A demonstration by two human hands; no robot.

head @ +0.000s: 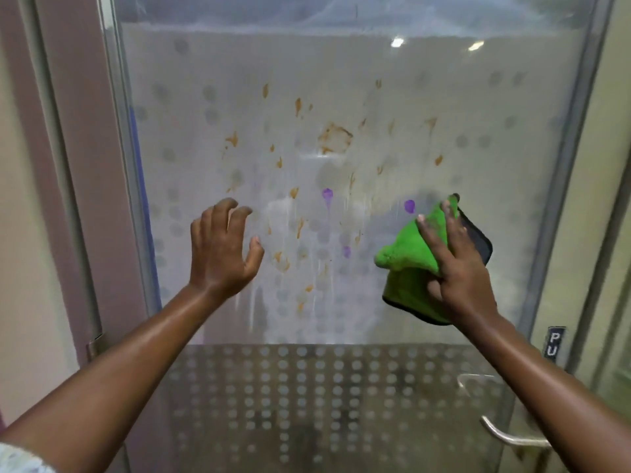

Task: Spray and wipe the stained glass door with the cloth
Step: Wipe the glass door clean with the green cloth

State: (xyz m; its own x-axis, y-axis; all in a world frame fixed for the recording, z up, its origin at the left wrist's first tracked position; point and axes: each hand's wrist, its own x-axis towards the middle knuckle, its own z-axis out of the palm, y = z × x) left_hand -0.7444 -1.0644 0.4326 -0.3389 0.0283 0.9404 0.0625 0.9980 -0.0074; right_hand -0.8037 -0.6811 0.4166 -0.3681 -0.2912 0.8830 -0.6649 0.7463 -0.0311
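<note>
The frosted glass door fills the view, dotted with orange-brown stains and a few purple spots; wet streaks run down its middle. My right hand presses a folded green cloth with a dark backing flat against the glass at the right, beside a purple spot. My left hand is raised at the left with curled, spread fingers, holding nothing; whether it touches the glass is unclear. No spray bottle is in view.
A metal door handle sticks out at the lower right, under a small black sign with the letters "PU". The door's metal frame runs along the left, with a wall beyond it. The lower glass has a dot pattern.
</note>
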